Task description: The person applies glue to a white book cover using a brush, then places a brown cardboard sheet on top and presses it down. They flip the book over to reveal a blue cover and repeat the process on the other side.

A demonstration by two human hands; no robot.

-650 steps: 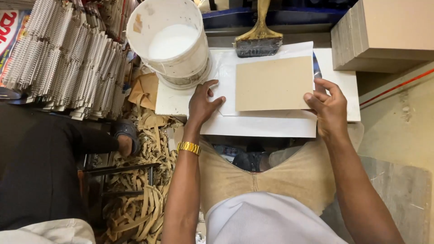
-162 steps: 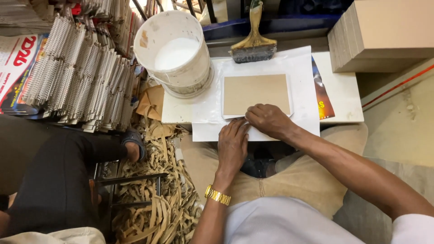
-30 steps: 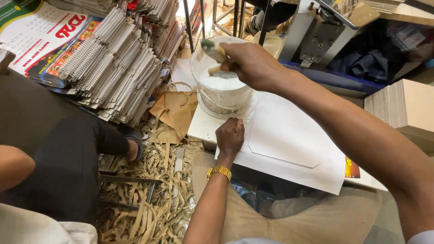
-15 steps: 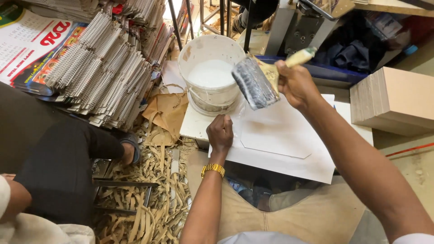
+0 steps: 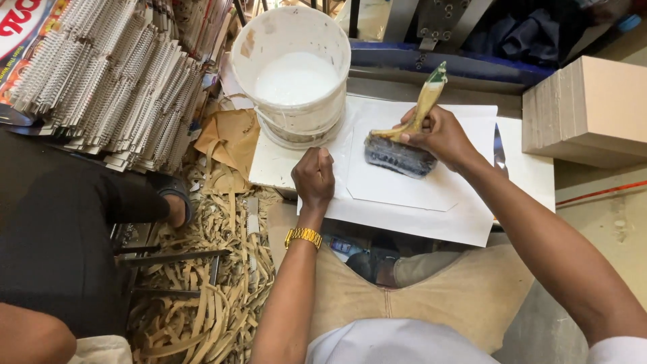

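Observation:
My right hand (image 5: 441, 138) grips a wide paintbrush (image 5: 402, 149) by its yellowish handle, its dark wet bristles pressed on a white paper sheet (image 5: 411, 192) with clipped corners. That sheet lies on larger white sheets (image 5: 465, 222) on a low board over my lap. My left hand (image 5: 314, 178) presses down on the left edge of the sheet, fingers curled. A gold watch (image 5: 302, 236) is on that wrist. A white bucket (image 5: 294, 67) of white glue stands just behind my left hand.
Stacks of spiral-bound books (image 5: 108, 87) lie at the left. Cardboard strips (image 5: 202, 296) litter the floor. A stack of tan boards (image 5: 593, 111) sits at the right. Another person in dark trousers (image 5: 60, 243) sits at the left. Machine parts (image 5: 445, 20) stand behind.
My right hand carried the brush from the bucket, through the air, down onto the white sheet. The tan board seen earlier is gone from the sheet. My left hand stays on the paper's edge.

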